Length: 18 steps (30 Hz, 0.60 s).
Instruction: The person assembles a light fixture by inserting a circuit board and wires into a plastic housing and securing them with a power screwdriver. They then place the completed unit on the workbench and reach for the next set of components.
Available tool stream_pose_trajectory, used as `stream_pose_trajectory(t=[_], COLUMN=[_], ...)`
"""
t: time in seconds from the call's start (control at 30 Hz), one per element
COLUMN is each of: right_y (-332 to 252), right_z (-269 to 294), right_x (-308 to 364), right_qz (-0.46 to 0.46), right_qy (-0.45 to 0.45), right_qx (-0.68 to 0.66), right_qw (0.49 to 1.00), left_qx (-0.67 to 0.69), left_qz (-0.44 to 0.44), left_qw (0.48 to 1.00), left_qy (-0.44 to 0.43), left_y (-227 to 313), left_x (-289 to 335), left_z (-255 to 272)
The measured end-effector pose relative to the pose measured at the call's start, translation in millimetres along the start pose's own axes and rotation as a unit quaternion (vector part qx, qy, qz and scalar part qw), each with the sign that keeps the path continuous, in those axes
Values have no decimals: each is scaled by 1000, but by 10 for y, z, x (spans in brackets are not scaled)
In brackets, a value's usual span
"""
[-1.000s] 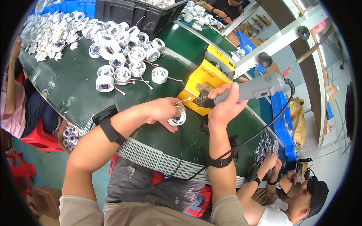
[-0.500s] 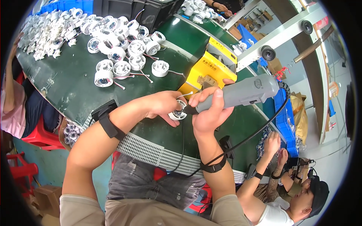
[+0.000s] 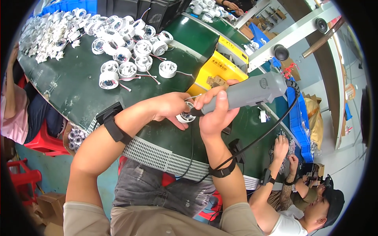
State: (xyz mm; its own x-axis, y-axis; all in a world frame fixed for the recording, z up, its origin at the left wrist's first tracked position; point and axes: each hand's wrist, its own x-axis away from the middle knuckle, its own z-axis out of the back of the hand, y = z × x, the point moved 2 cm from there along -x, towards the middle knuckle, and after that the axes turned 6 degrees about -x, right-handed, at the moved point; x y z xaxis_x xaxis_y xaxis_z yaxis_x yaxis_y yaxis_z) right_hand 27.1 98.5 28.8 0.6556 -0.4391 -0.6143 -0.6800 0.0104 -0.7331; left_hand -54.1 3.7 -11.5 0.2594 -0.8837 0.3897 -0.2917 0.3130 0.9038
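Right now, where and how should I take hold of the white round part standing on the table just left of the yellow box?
Probably grip that white part by its round side wall, coming from the near side: it rests with its spoked face up, its wire trails right, and other white parts lie left and beyond.

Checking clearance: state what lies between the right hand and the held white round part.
Head view: the dark tip of the grey tool lies between right hand and white part.

The left fingers (image 3: 179, 123) partly cover the white round part (image 3: 184, 118).
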Motion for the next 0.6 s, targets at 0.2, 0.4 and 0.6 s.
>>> stream_pose_trajectory(t=[0.2,0.4,0.6], right_y=[9,-7,-427], right_z=[20,307,1668], right_x=[-14,60,-223], right_qz=[9,0,-25], right_qy=[-41,-66,205], right_qx=[4,-12,471], right_qw=[999,998,857], left_qx=[-4,-314,-383], left_qz=[-9,-87,-319], left_qw=[1000,925,598], left_qy=[-6,194,628], left_y=[17,213,366], left_x=[-42,188,528], left_z=[-9,254,610])
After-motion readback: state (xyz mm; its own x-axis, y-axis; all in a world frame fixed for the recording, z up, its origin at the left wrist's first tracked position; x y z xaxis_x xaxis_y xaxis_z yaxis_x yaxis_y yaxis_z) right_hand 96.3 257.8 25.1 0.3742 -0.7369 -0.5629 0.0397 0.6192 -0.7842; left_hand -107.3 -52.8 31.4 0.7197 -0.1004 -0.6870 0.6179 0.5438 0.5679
